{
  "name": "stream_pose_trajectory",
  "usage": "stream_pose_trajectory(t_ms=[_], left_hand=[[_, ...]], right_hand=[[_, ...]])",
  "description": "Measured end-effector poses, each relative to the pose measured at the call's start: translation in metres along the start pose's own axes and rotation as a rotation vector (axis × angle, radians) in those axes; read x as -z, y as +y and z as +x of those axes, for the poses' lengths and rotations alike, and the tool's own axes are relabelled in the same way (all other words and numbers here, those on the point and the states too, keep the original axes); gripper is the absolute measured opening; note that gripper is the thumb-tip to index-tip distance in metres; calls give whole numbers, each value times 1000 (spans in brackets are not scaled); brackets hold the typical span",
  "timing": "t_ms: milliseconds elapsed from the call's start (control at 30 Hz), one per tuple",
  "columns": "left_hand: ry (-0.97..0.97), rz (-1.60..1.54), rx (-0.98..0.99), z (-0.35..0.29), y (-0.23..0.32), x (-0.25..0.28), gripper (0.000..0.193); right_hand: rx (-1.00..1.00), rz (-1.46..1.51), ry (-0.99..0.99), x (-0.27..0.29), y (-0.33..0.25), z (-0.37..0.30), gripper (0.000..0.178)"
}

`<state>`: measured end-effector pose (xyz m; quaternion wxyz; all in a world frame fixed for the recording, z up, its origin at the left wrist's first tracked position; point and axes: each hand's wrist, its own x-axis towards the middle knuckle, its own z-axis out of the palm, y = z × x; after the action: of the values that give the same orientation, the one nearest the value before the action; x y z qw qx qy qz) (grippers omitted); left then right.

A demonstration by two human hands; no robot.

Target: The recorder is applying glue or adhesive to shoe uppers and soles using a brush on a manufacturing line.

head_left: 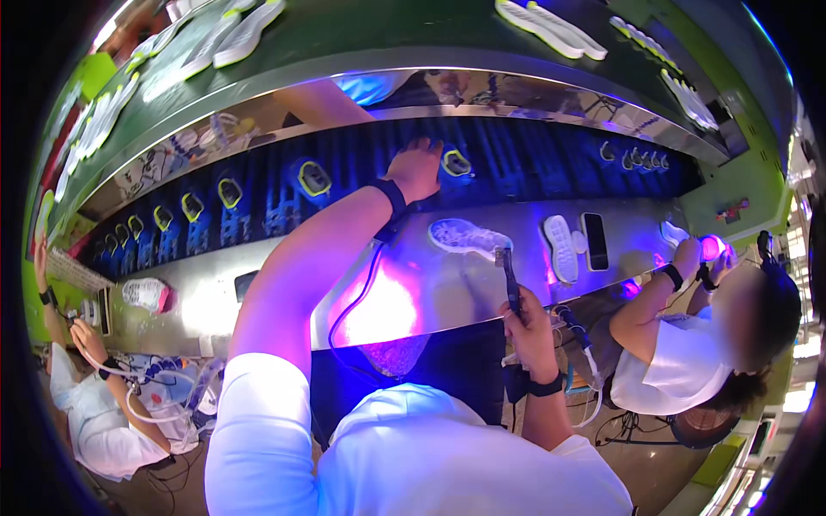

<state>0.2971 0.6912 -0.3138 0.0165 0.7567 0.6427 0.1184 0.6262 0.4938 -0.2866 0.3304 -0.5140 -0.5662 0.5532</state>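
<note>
My left hand [419, 166] reaches out across the steel bench to the blue conveyor [361, 172], fingers spread beside a yellow-rimmed tray [455, 162]; it holds nothing I can see. A black band wraps that wrist. My right hand [525, 322] stays near the bench's front edge, shut on a thin dark brush [508, 279] that points upward. A white shoe sole [469, 236] lies flat on the bench just left of the brush tip. Purple light glares on the bench below it.
Several yellow-rimmed trays [314, 178] ride the conveyor. Another sole [561, 248] and a phone [594, 241] lie to the right. One seated person [688, 344] works at right, another [95, 404] at left. Pale soles [551, 26] sit on the upper green shelf.
</note>
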Motion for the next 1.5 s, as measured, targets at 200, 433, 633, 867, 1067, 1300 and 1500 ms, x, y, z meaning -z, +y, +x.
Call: stream_pose_trajectory(t_ms=[200,433,633,867,1067,1300,1500], left_hand=[[122,94,-177,57,9,-63,50],[-36,191,-207,34,-3,-14,53],[-102,185,-451,-86,-1,67,56],[-306,80,-429,-226,14,96,58],[-71,163,314,-237,39,74,74],[3,-835,464,-266,33,75,53],[409,-1118,360,-307,73,87,62]], right_hand=[[-41,69,39,40,20,-9,49],[42,44,58,47,39,-13,47],[109,2,124,39,47,-6,42],[158,32,-54,3,30,17,48],[101,0,-12,-22,10,10,40],[166,58,-16,-36,-12,-29,42],[73,67,-148,-41,-41,-55,39]])
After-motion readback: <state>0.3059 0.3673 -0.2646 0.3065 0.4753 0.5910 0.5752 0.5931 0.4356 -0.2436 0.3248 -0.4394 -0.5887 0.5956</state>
